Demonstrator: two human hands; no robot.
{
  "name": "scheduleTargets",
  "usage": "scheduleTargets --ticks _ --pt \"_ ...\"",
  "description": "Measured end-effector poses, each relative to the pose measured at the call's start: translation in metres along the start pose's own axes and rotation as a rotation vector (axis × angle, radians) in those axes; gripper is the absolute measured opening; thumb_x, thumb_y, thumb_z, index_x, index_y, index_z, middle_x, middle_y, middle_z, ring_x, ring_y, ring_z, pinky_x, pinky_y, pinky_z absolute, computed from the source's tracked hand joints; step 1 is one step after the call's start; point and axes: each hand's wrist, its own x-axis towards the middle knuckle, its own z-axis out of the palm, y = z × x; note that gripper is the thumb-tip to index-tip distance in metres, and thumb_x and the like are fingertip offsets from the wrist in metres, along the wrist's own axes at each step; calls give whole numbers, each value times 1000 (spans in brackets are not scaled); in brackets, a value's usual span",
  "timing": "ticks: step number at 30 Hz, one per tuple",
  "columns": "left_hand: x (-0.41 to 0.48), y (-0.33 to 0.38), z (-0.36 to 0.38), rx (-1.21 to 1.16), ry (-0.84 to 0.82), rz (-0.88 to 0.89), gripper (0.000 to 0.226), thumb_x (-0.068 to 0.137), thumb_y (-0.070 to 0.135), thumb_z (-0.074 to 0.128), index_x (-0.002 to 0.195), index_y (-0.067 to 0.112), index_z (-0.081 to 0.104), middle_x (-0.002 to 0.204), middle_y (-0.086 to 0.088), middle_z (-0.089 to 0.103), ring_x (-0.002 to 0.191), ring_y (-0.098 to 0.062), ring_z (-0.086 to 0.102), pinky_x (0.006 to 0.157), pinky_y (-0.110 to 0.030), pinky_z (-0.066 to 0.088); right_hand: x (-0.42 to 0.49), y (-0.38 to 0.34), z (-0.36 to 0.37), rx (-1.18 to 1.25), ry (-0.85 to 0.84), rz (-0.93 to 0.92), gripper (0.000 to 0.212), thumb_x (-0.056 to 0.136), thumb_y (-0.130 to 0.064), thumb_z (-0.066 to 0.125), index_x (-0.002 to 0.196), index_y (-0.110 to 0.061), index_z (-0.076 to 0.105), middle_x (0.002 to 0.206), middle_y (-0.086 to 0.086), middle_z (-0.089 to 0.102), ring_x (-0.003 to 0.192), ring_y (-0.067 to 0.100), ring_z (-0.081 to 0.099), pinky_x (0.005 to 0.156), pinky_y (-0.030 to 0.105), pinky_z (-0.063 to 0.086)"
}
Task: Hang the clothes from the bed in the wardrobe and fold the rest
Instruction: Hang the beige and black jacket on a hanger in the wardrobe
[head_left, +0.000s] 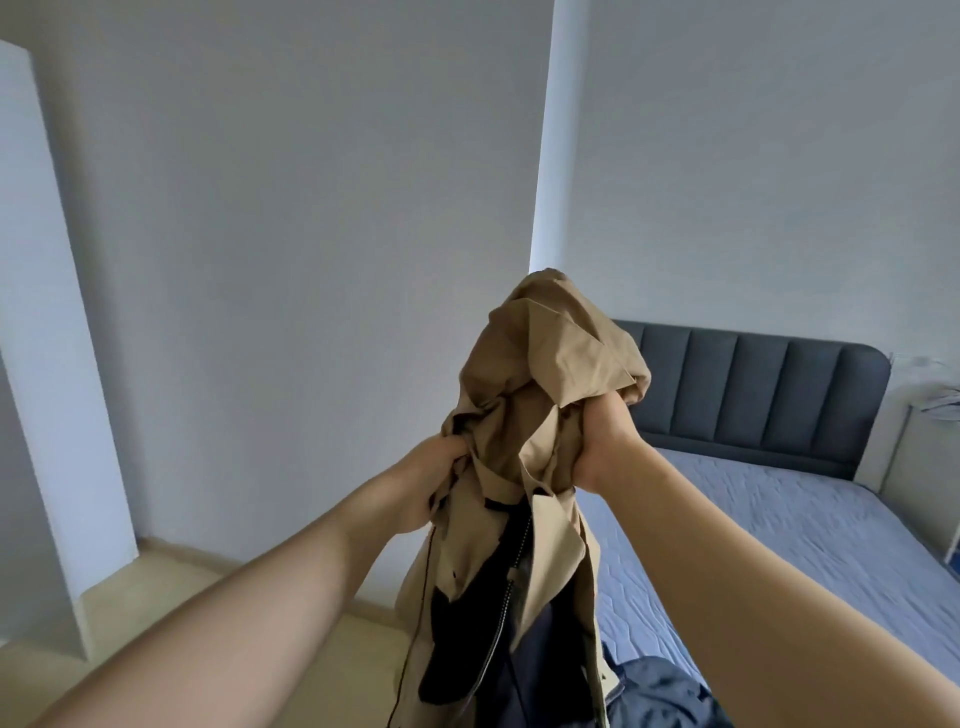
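Now, head view: both hands are lifting the tan coat (550, 364) clear of the bed (769, 525), left hand (431, 483) and right hand (605, 441) fingers bunching its collar, dark lining dangling below. Next it's needing a hanger.

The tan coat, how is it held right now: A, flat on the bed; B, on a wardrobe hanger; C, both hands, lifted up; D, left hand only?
C: the left hand and the right hand both grip the bunched tan coat, held up clear of the bed.
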Motion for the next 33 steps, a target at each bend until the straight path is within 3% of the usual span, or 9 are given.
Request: scheduleTargets --ticks 4,8,10,13,17,19,22,26,33 --pt "-7 0 -3 249 -93 -75 40 76 38 70 109 19 62 97 -2 73 88 -19 69 72 -29 56 -1 -11 -4 6 -33 -20 34 91 -41 50 68 -17 57 51 -2 60 64 15 54 63 27 46" --pt "-5 4 11 566 87 -107 26 73 36 74 91 21 66 83 1 71 75 -14 67 56 -22 52 -1 -11 -5 -39 -36 5 38 91 -42 50 61 -18 51 37 -4 51 55 13 49 55 24 39" --pt "-4 7 13 467 172 -124 28 75 29 71 99 15 65 91 -5 71 84 -22 67 67 -29 54 -1 -11 -8 -61 -31 -2 36 91 -41 51 62 -18 51 37 -4 51 54 12 49 54 24 39" --pt "-9 13 18 221 267 -93 19 84 21 59 101 13 64 85 -11 70 78 -25 64 59 -26 46 0 -12 -16 -129 -23 -50 32 92 -37 50 66 -18 52 45 -2 52 49 11 50 49 21 41" --pt "-14 28 19 -171 299 -51 26 91 13 46 70 15 62 47 -7 63 48 -19 62 57 -27 40 3 -10 -27 -326 44 -96 20 96 -28 43 82 -17 52 76 4 56 67 15 52 59 26 43" --pt "-16 35 15 -261 253 -17 41 91 15 44 56 12 66 48 -3 61 43 -17 61 53 -27 44 0 -6 -31 -372 69 -64 23 97 -25 41 77 -17 48 75 2 53 66 13 48 59 26 42" --pt "-22 48 16 -313 186 33 37 91 19 47 64 11 70 67 -8 67 61 -22 66 59 -27 54 -3 4 -31 -394 36 20 35 99 -17 36 65 -13 38 71 5 46 55 14 33 57 25 37" --pt "-26 59 25 -290 136 71 47 92 24 49 53 12 73 64 -8 69 54 -20 67 51 -26 55 -7 13 -25 -477 -61 39 43 101 -10 30 58 -17 32 23 -3 28 28 13 34 34 20 31" --pt "-35 62 20 -232 258 -14 28 89 24 55 66 10 64 56 -8 63 52 -22 61 51 -28 50 -9 15 -20 -453 -49 -69 36 100 -8 34 65 -12 39 55 3 44 48 12 44 50 23 32"
